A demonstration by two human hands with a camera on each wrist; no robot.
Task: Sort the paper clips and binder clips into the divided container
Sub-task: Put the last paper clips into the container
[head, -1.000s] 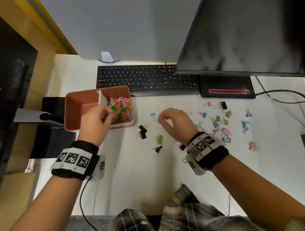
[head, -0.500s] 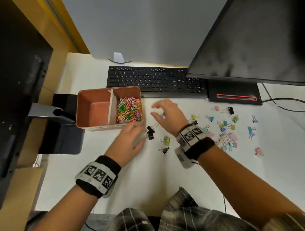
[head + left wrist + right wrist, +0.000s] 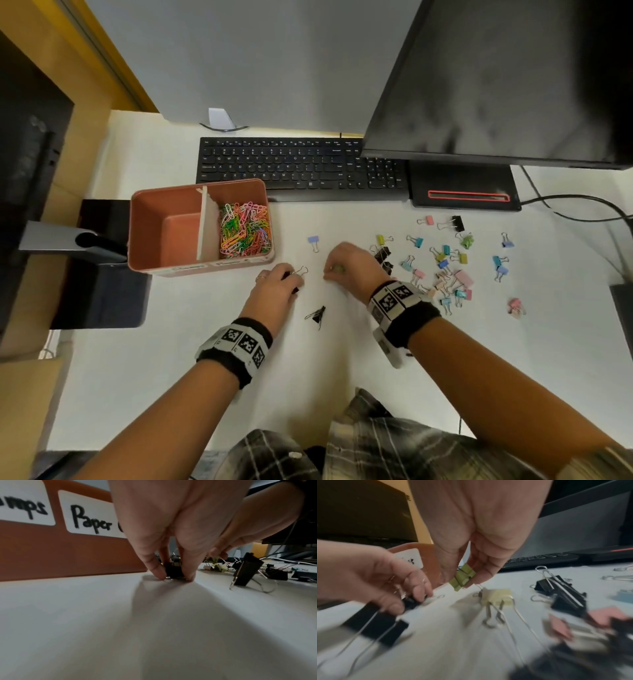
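A terracotta divided container (image 3: 164,212) stands left of centre; its right compartment holds several coloured paper clips (image 3: 245,229), its left one shows nothing inside. My left hand (image 3: 284,277) pinches a black binder clip (image 3: 173,570) on the table just in front of the container (image 3: 68,555). My right hand (image 3: 337,269) pinches a green binder clip (image 3: 462,576) just above the table. Another black binder clip (image 3: 317,315) lies between my wrists. Several coloured and black binder clips (image 3: 445,260) are scattered to the right.
A black keyboard (image 3: 301,168) and a monitor (image 3: 496,85) on its base (image 3: 462,188) stand behind the work area. Cables (image 3: 582,202) run at the far right. A dark object (image 3: 99,274) sits left of the container. A blue binder clip (image 3: 313,241) lies behind my hands.
My left hand has come from over the container down to the table and taken the black binder clip. My right hand has moved nearer and closed on the green clip.
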